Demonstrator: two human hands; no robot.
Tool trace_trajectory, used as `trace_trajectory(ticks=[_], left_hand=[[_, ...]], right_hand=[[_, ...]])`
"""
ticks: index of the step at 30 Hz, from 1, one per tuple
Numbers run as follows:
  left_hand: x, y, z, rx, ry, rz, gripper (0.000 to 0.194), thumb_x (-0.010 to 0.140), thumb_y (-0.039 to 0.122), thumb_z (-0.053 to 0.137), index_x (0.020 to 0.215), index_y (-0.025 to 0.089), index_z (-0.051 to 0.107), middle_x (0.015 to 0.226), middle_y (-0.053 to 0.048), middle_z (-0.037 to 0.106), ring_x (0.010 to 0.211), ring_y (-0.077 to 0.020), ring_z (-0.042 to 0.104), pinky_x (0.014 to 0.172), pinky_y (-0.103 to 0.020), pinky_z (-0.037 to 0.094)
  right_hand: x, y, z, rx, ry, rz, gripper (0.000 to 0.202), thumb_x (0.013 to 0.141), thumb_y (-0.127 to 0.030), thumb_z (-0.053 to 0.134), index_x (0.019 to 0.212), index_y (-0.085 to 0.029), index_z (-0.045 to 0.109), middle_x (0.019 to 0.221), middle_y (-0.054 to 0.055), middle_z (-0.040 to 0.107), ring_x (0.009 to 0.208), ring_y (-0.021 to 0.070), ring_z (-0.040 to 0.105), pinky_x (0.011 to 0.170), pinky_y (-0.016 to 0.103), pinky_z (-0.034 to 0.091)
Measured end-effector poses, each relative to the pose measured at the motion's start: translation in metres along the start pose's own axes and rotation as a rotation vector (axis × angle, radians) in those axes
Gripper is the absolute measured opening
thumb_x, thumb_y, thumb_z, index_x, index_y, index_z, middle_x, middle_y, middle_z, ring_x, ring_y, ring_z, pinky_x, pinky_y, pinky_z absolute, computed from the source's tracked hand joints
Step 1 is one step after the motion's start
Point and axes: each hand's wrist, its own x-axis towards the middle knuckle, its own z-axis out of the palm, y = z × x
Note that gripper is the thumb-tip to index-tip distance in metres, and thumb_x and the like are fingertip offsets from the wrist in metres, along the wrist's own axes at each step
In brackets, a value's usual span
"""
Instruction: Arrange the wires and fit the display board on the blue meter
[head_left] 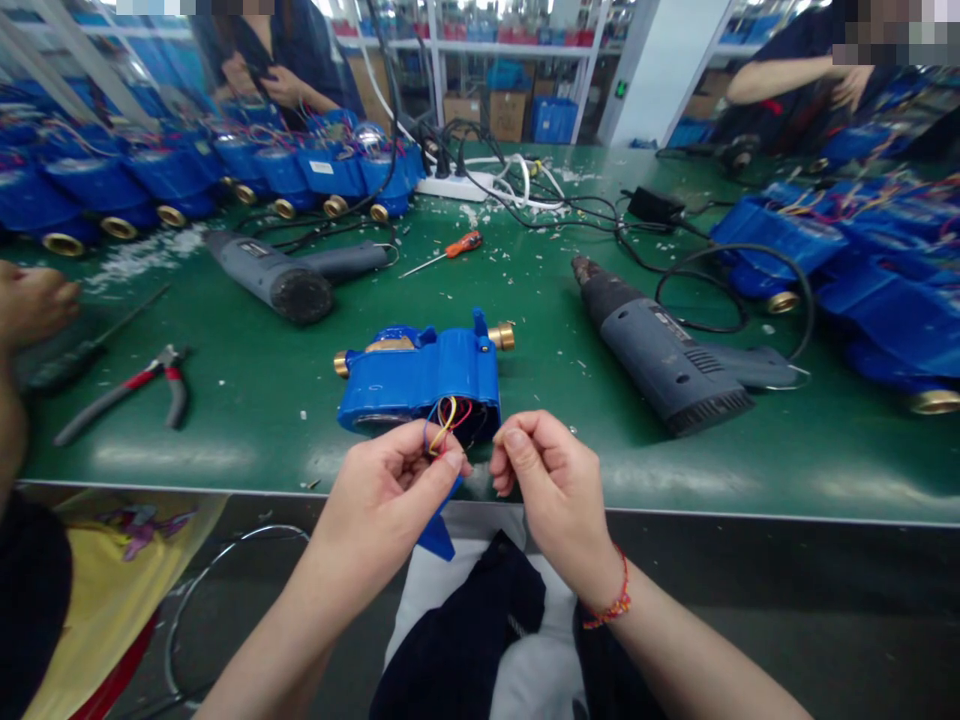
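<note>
A blue water meter [420, 380] with brass threaded ends lies on its side on the green bench in front of me. Thin yellow, red and blue wires [448, 412] come out of its dark open housing. My left hand [397, 480] is closed in a pinch on these wires at the bench edge. A blue plastic flap [435, 537] hangs below that hand. My right hand [544, 470], with a red beaded bracelet at the wrist, is beside the housing's right corner. Its thumb and fingers are pressed together; anything between them is hidden.
Heat guns [652, 350] lie to the right and at the back left. An orange screwdriver [463, 244], pliers [169, 372] and a power strip [455, 184] are on the bench [247, 440]. Several blue meters stand on both sides. A co-worker's hand [34, 305] is at left; other people work opposite.
</note>
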Motion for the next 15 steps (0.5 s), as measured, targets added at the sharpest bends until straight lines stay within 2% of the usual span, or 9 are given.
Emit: trace_trajectory(ticks=[7,11,15], left_hand=[[0.0019,0.0009,0.0004,-0.024,-0.009,0.005,0.019,0.076,0.033,0.062,0.067,0.016,0.064,0.061,0.002,0.06,0.057,-0.0105,0.053,0.054,-0.019,0.046],[0.0038,0.0007,-0.0011,-0.03,-0.05,-0.001,0.019,0.076,0.033,0.062,0.07,0.015,0.065,0.063,0.001,0.061,0.058,-0.0111,0.053,0.055,-0.02,0.046],[0.006,0.002,-0.0053,-0.014,-0.098,-0.014,0.018,0.075,0.032,0.061,0.073,0.015,0.066,0.065,0.001,0.062,0.058,-0.0108,0.053,0.055,-0.02,0.044]], right_hand=[[0.0016,-0.0008,0.004,0.125,-0.174,0.035,0.011,0.086,-0.024,0.068,0.093,-0.021,0.075,0.088,0.001,0.069,0.061,0.0071,0.055,0.051,0.018,0.046],[0.0056,-0.0012,0.0054,0.171,-0.182,-0.037,0.008,0.085,-0.02,0.07,0.09,-0.023,0.077,0.086,0.001,0.068,0.066,0.0085,0.058,0.051,0.019,0.045],[0.005,-0.0002,0.0059,0.1,-0.18,-0.126,0.007,0.086,-0.017,0.069,0.082,-0.021,0.073,0.082,0.0,0.066,0.067,0.0079,0.058,0.05,0.016,0.046]])
